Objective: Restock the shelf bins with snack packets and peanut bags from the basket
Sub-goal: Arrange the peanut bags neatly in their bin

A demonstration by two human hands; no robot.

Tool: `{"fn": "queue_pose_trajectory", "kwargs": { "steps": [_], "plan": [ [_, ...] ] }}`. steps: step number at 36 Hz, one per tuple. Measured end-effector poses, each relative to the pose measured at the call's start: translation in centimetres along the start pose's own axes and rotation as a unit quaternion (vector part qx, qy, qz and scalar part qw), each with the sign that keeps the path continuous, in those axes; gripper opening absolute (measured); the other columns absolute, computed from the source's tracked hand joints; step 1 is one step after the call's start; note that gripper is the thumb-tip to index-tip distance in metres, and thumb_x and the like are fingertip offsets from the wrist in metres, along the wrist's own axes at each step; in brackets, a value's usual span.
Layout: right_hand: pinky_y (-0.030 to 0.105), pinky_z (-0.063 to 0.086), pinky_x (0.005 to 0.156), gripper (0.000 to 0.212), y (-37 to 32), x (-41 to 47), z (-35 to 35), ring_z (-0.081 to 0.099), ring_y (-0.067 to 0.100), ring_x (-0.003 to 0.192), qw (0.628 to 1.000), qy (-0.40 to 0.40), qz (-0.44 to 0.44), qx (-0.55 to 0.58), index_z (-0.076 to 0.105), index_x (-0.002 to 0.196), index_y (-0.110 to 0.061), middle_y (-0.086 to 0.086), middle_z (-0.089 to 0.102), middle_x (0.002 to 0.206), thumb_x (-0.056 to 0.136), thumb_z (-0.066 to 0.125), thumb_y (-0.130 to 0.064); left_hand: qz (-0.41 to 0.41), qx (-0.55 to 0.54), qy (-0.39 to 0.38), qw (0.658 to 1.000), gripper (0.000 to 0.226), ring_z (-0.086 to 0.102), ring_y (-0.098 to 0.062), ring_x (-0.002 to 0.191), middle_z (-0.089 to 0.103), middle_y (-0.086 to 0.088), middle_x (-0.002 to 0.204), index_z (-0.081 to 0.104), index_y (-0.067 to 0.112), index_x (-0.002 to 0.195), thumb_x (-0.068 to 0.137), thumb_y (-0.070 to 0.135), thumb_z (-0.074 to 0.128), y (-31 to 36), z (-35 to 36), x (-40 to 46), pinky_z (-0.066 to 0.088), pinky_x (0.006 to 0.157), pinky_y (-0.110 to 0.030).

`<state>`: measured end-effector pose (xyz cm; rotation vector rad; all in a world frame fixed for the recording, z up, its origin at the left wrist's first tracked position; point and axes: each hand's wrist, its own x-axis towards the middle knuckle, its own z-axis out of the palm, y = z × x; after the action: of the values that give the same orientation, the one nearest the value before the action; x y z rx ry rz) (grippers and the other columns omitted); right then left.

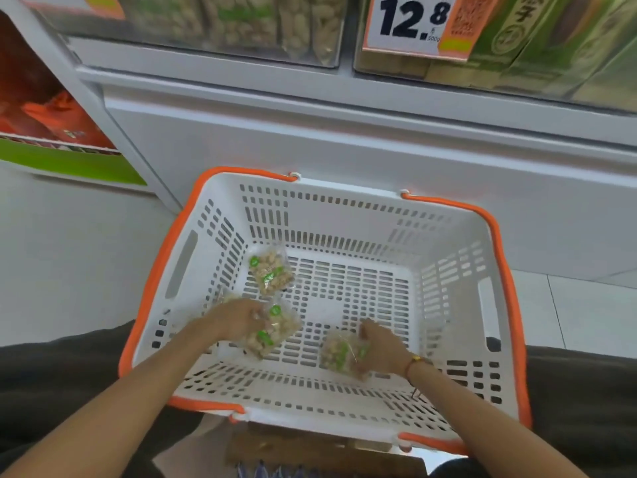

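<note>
left hand point(238, 317) grips peanut bag point(275, 331) | right hand point(382, 346) curled on second bag point(341, 355) | third bag point(270, 272) loose in basket point(344, 208)

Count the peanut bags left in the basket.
3. One lies free at the basket's far left corner; the left hand grips one; the right hand grips one. Another may be hidden under the left hand.

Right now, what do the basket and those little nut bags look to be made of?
Basket: apparently moulded white plastic, slotted walls, smooth orange rim.
Peanut bags: seemingly thin clear plastic film, since the nuts show through; glossy and crinkled, with green labels.
</note>
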<state>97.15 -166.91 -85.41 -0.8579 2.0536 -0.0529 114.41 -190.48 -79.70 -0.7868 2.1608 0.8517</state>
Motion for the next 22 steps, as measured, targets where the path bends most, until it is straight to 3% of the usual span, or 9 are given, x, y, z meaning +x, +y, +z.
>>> {"fn": "queue_pose_trajectory", "kwargs": {
  "steps": [2,5,8,10,12,14,18,20,22],
  "plan": [
    [0.028,0.046,0.061,0.053,-0.4,-0.2,-0.1,0.050,0.013,0.070,0.993,-0.039,-0.005,0.112,0.039,0.104,-0.020,-0.002,0.051,0.089,0.069,0.078,-0.010,0.002,-0.087,0.004,0.996,0.040,0.053,-0.018,0.106,0.056,-0.007,0.126,0.058,0.017,0.125,0.094,0.041,0.052,-0.1,-0.5,-0.1,0.039,0.085,-0.025],
    [0.016,0.046,0.065,0.040,-1.6,-0.7,-1.2,0.053,0.000,0.068,0.981,-0.018,-0.049,0.185,0.049,0.095,-0.027,-0.012,0.053,0.081,0.072,0.079,-0.013,-0.015,-0.223,0.010,0.975,0.044,0.054,-0.015,0.102,0.057,-0.004,0.122,0.059,0.014,0.124,0.091,0.043,0.056,-0.3,-1.1,-0.3,0.041,0.086,-0.024],
    [0.010,0.046,0.059,0.027,-3.0,-1.0,-4.8,0.055,-0.009,0.053,0.973,0.035,-0.124,0.191,0.060,0.083,-0.034,-0.014,0.060,0.071,0.071,0.080,-0.021,-0.024,-0.309,0.022,0.950,0.047,0.054,-0.019,0.115,0.056,-0.005,0.126,0.060,0.011,0.117,0.086,0.047,0.060,-0.3,-2.0,-0.6,0.044,0.091,-0.026],
    [0.014,0.048,0.062,0.027,-4.0,-1.4,-8.1,0.058,-0.007,0.058,0.976,0.038,-0.152,0.149,0.069,0.096,-0.030,-0.011,0.065,0.074,0.077,0.076,-0.013,-0.009,-0.363,0.041,0.931,0.055,0.046,-0.019,0.126,0.045,-0.005,0.141,0.048,0.011,0.135,0.090,0.042,0.058,0.3,-2.8,-0.8,0.039,0.100,-0.030],
    [0.012,0.044,0.068,0.033,-5.2,-2.2,-11.8,0.057,-0.001,0.072,0.981,0.008,-0.182,0.065,0.069,0.111,-0.026,-0.001,0.070,0.092,0.082,0.070,-0.011,0.018,-0.385,0.068,0.920,0.060,0.039,-0.020,0.132,0.034,-0.004,0.149,0.031,0.013,0.146,0.095,0.034,0.053,1.6,-3.7,-1.4,0.037,0.100,-0.029],
    [0.012,0.044,0.076,0.036,-6.9,-3.6,-15.1,0.059,0.009,0.085,0.979,-0.046,-0.199,-0.004,0.066,0.118,-0.024,0.001,0.070,0.106,0.084,0.068,-0.014,0.047,-0.385,0.081,0.918,0.058,0.040,-0.019,0.130,0.033,-0.001,0.149,0.026,0.016,0.148,0.097,0.031,0.050,3.1,-4.7,-1.9,0.039,0.094,-0.025],
    [0.034,0.048,0.087,0.032,-10.1,-5.9,-18.4,0.065,0.026,0.089,0.974,-0.069,-0.217,-0.006,0.065,0.113,-0.021,0.008,0.072,0.092,0.082,0.073,-0.022,0.094,-0.387,0.072,0.914,0.049,0.046,-0.015,0.119,0.038,0.006,0.140,0.033,0.018,0.143,0.098,0.031,0.048,6.3,-5.8,-2.6,0.039,0.087,-0.022],
    [0.035,0.048,0.089,0.034,-11.1,-6.1,-18.7,0.065,0.019,0.086,0.978,-0.050,-0.201,0.025,0.057,0.107,-0.026,-0.001,0.071,0.088,0.078,0.076,-0.024,0.116,-0.385,0.050,0.914,0.045,0.042,-0.015,0.124,0.037,0.007,0.139,0.036,0.019,0.141,0.098,0.031,0.046,7.8,-5.9,-2.9,0.036,0.090,-0.024],
    [0.029,0.049,0.080,0.034,-11.6,-6.2,-18.8,0.060,0.009,0.072,0.979,0.002,-0.199,0.048,0.058,0.098,-0.025,-0.014,0.065,0.073,0.073,0.081,-0.025,0.125,-0.382,0.042,0.915,0.038,0.043,-0.013,0.117,0.042,0.007,0.129,0.043,0.014,0.135,0.099,0.028,0.045,9.0,-6.2,-3.0,0.040,0.088,-0.023]
  ]
}}
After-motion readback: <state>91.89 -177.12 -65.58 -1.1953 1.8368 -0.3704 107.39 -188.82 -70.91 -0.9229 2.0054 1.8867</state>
